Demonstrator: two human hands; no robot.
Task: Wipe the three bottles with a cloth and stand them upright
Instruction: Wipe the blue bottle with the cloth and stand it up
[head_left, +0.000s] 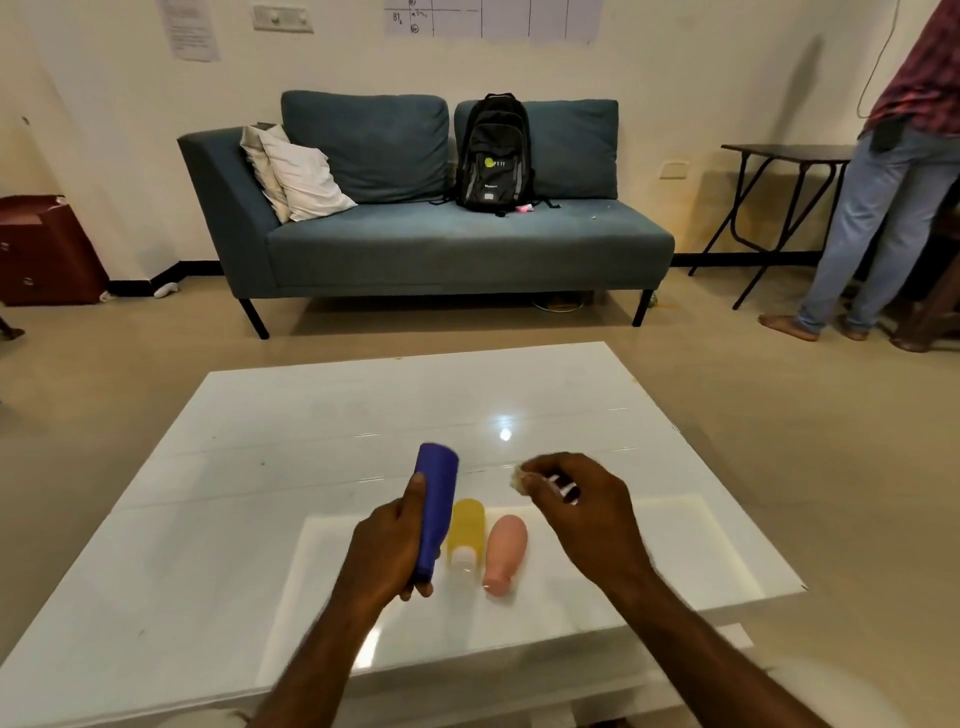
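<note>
Head view gives me a glossy white rectangular table with glare spots. My left hand grips a smooth blue plastic bottle near its neck, base tilted away, lifted off the table. Beside it lie a translucent yellow bottle with a white cap and a rounded pink bottle, both on their sides. My right hand pinches a small pale cloth, blurred and mostly hidden by the fingers.

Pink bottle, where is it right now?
Head view: the pink bottle lies on its side on the white table, just right of the yellow bottle and below the right hand.
</note>
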